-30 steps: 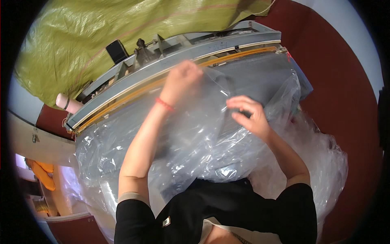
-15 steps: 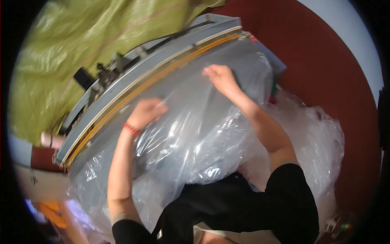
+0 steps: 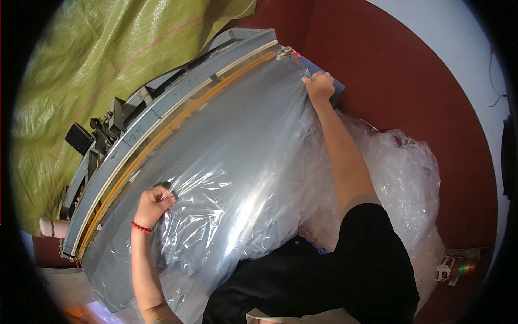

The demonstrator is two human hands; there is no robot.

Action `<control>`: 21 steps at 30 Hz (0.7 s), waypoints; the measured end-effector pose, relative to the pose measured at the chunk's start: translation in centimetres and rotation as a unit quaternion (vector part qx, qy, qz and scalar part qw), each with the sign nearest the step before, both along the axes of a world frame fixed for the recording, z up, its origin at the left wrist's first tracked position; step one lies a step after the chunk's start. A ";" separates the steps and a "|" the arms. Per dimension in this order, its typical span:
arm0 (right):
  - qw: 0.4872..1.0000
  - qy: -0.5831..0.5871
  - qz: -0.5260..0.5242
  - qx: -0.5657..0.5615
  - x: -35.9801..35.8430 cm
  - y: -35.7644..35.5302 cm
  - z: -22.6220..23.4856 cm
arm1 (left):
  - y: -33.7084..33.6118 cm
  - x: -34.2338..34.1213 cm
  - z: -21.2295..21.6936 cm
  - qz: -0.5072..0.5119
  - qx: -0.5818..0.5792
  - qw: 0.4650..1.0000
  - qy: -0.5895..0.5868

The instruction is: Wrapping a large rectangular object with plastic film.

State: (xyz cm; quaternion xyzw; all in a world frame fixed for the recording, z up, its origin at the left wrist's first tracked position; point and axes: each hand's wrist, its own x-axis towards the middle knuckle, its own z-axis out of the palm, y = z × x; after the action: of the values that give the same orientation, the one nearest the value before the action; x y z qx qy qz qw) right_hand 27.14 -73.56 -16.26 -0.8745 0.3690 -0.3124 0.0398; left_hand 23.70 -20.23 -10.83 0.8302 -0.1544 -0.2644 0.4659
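A sheet of clear plastic film lies stretched and creased over a grey work surface. My left hand, with a red bead bracelet on its wrist, pinches the film near the surface's left part. Toward the far right corner, my right hand grips the film's other side, drawing folds toward its fingers. A dark edge shows just beyond my left fingertips; I cannot make out what it is. Along the far side runs a long grey metal machine frame with an orange-yellow strip.
Yellow-green woven sheeting spreads behind the machine. A pink cylinder sits at the frame's left end, below a small black box. Bunched clear plastic heaps at the right, beside the red-brown floor.
My hands have moved apart: the left toward me and left, the right outward to the right. Both now grip the film, which is pulled tauter. The view has shifted somewhat.
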 end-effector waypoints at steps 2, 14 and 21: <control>1.000 -0.016 -0.012 -0.008 0.0 -0.4 0.2 | 0.6 -0.8 0.9 0.026 -0.035 0.996 0.084; 0.993 0.064 0.074 -0.070 0.7 2.6 1.1 | 28.4 -17.3 5.3 0.187 0.062 0.965 0.173; 0.989 0.120 0.063 -0.054 2.7 -1.5 -1.4 | 42.0 -22.6 13.1 0.445 0.236 0.830 -0.238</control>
State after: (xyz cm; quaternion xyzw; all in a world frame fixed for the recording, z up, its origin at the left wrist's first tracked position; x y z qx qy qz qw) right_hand 29.84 -75.05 -17.68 -0.9278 0.2983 -0.2218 -0.0321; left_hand 1.09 21.79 2.22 0.9311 0.1928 0.1491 0.2715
